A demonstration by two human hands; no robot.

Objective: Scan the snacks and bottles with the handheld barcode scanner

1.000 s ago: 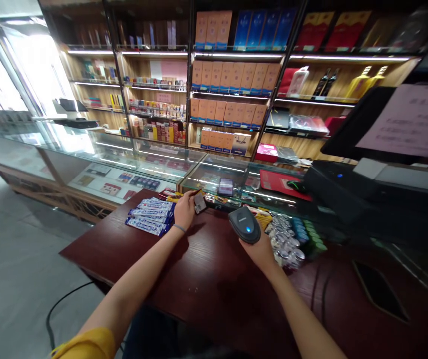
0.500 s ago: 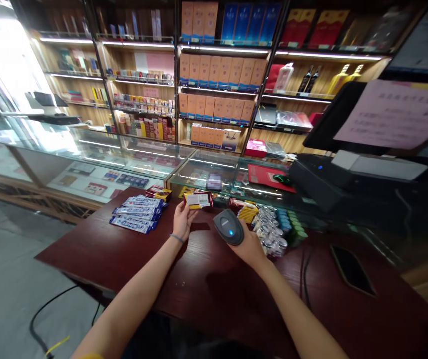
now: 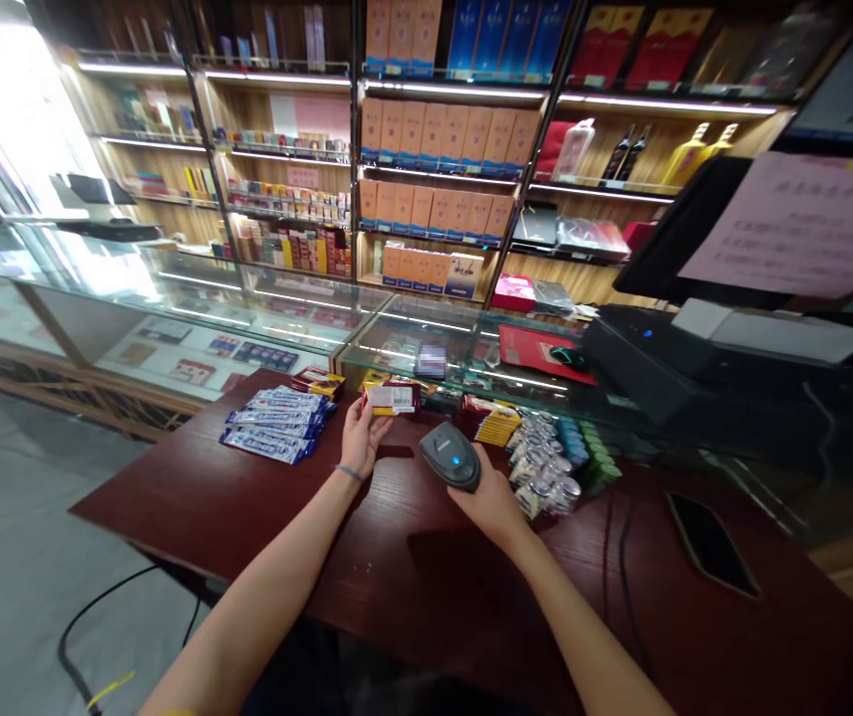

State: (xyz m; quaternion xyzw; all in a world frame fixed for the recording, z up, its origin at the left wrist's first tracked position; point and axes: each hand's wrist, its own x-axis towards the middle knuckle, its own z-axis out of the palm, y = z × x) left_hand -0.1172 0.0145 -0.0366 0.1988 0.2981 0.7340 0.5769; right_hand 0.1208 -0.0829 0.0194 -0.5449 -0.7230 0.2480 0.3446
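Note:
My left hand (image 3: pixel 362 438) pinches a red and yellow snack packet (image 3: pixel 391 399) by its left end, with a printed label and barcode facing me. In my right hand (image 3: pixel 490 497) is a dark grey barcode scanner (image 3: pixel 451 457), its blue light lit and its head angled toward the packet. Packet and scanner are apart. Left of my left hand lies a fanned pile of blue and white wrapped sticks (image 3: pixel 277 423), with more red and yellow packets (image 3: pixel 318 382) behind it. Beyond the scanner is a stack of similar packets (image 3: pixel 490 420).
Several small clear-wrapped containers (image 3: pixel 542 462) and green-topped ones (image 3: pixel 597 452) stand right of the scanner. A phone (image 3: pixel 714 544) and a black cable lie on the dark red table (image 3: pixel 248 527). A glass counter (image 3: pixel 367 343) borders its far side; a monitor (image 3: pixel 684 234) stands at right.
The scanner has shifted slightly left and tilted a little. My left hand still holds the packet in nearly the same place. The whole view has moved slightly.

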